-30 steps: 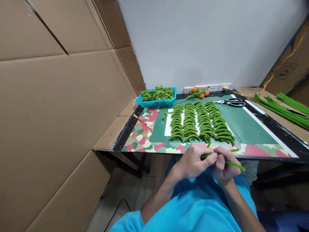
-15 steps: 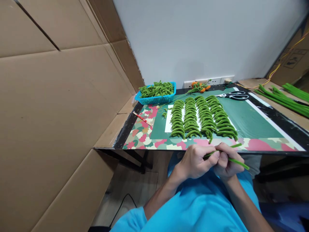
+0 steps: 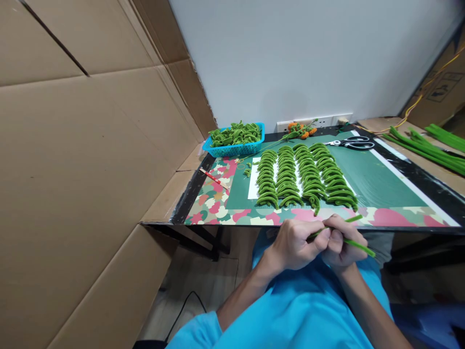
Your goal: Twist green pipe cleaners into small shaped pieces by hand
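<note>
My left hand and my right hand meet in front of the table's near edge. Both are closed on a green pipe cleaner, their thumbs pressed close together. One length sticks out to the lower right of my right hand, another to its upper right; the fingers hide how they join. Just beyond lie rows of curved green pipe cleaner pieces, resting on white paper over a green mat.
A blue basket heaped with green pieces stands at the back left. Nearby are an orange flower stem, black-handled scissors and a red-wrapped stick. Long green pipe cleaners lie at right. Cardboard walls the left side.
Almost nothing differs. Both hands keep the same grip, and the pipe cleaner's upper end has shifted very slightly to the left.
</note>
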`<state>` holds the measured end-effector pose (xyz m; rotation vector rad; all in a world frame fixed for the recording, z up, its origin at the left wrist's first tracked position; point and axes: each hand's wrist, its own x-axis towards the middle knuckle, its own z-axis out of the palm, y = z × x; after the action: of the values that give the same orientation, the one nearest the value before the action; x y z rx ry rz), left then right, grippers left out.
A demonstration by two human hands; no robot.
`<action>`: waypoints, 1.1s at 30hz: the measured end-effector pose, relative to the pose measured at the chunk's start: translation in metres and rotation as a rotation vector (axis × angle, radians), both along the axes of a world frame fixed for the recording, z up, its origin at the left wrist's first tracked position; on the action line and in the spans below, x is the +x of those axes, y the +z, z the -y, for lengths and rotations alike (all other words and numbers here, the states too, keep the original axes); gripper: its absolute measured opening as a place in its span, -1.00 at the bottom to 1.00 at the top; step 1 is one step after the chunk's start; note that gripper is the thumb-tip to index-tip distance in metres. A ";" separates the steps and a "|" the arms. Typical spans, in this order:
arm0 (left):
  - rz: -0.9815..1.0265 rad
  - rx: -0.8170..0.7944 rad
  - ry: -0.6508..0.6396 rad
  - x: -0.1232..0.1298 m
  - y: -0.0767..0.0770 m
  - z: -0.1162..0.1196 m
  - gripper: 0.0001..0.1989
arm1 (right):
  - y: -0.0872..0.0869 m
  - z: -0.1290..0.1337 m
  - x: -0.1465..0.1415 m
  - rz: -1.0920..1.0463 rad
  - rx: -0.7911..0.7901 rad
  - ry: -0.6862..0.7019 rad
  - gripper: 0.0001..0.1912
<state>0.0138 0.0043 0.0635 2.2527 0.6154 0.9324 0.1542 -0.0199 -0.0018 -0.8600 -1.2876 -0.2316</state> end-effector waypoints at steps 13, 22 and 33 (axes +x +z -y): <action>0.060 0.182 0.038 0.004 -0.013 0.001 -0.46 | 0.003 0.002 -0.002 0.033 0.012 -0.055 -0.79; 0.060 0.231 0.046 0.005 -0.016 0.001 -0.45 | 0.001 0.001 -0.002 0.015 0.022 -0.015 -0.76; 0.082 0.277 0.052 0.005 -0.017 0.001 -0.46 | 0.003 0.001 -0.003 0.017 0.035 0.005 -0.74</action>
<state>0.0189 0.0030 0.0466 2.4337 0.5373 1.1928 0.1515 -0.0212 0.0008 -0.8265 -1.2975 -0.2577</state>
